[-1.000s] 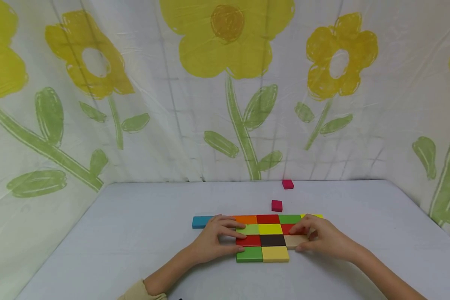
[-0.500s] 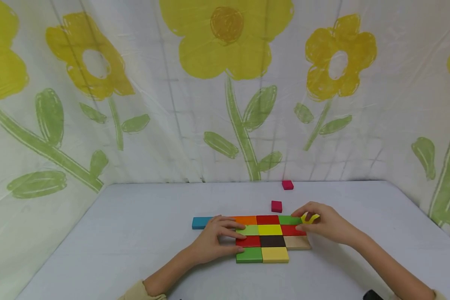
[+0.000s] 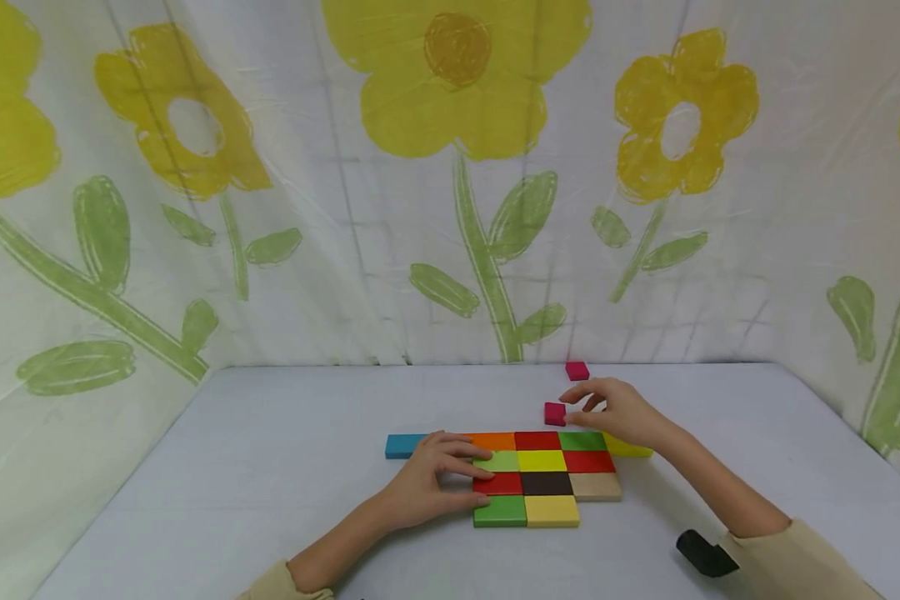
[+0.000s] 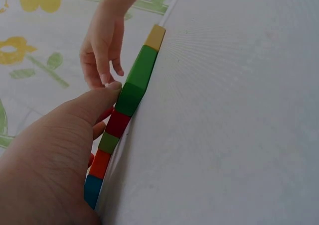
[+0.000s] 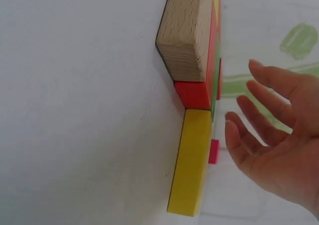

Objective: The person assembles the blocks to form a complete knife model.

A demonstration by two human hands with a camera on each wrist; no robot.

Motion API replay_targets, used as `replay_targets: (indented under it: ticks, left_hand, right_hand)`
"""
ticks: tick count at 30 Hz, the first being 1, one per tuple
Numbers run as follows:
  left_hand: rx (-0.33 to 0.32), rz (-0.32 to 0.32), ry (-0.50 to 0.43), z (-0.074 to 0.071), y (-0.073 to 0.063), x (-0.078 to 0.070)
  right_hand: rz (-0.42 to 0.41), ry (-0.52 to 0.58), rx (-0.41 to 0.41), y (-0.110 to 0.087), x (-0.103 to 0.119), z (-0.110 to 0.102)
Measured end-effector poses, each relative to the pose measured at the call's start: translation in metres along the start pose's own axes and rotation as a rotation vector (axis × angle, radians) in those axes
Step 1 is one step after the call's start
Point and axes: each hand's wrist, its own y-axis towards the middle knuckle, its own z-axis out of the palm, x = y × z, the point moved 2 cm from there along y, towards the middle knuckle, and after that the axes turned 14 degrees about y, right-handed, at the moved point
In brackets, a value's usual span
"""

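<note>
Rows of flat coloured blocks lie side by side on the white table. My left hand [image 3: 442, 482] rests at their left side, fingertips on the light green block [image 3: 500, 461], the red block [image 3: 497, 483] and the green block [image 3: 499, 511]. Behind the rows, my right hand [image 3: 621, 410] is held with loosely bent, parted fingers. Its thumb tip is right at the edge of a small crimson block [image 3: 554, 414]. In the right wrist view, the fingers [image 5: 269, 130] are spread with nothing between them. A yellow block [image 3: 628, 445] lies under the right wrist.
A second crimson block [image 3: 577, 371] lies near the table's back edge. A blue block [image 3: 403, 446] extends the back row leftward, and a wood-coloured block [image 3: 597, 487] ends the third row. A flowered curtain [image 3: 315, 208] hangs behind the table. A black object [image 3: 707, 553] sits by the right sleeve.
My right hand has left the wood-coloured block, passed over the right ends of the rows and moved back to the nearer crimson block. The left hand has stayed in place.
</note>
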Motion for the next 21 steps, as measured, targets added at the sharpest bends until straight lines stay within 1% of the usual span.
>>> replay_targets:
  ticks: [6,13,21]
  left_hand:
    - [-0.001,-0.002,0.001,0.000,0.000,0.000]
    - [-0.015,0.024,0.024,-0.001,0.000,-0.002]
    - [-0.015,0.020,0.026,-0.001,0.000,-0.002]
  right_hand:
    - [0.046,0.030,0.008,0.015,-0.005,0.003]
    - [0.108,0.029,0.003,0.023,-0.012,0.008]
    - [0.117,0.016,0.003,0.027,-0.016,0.011]
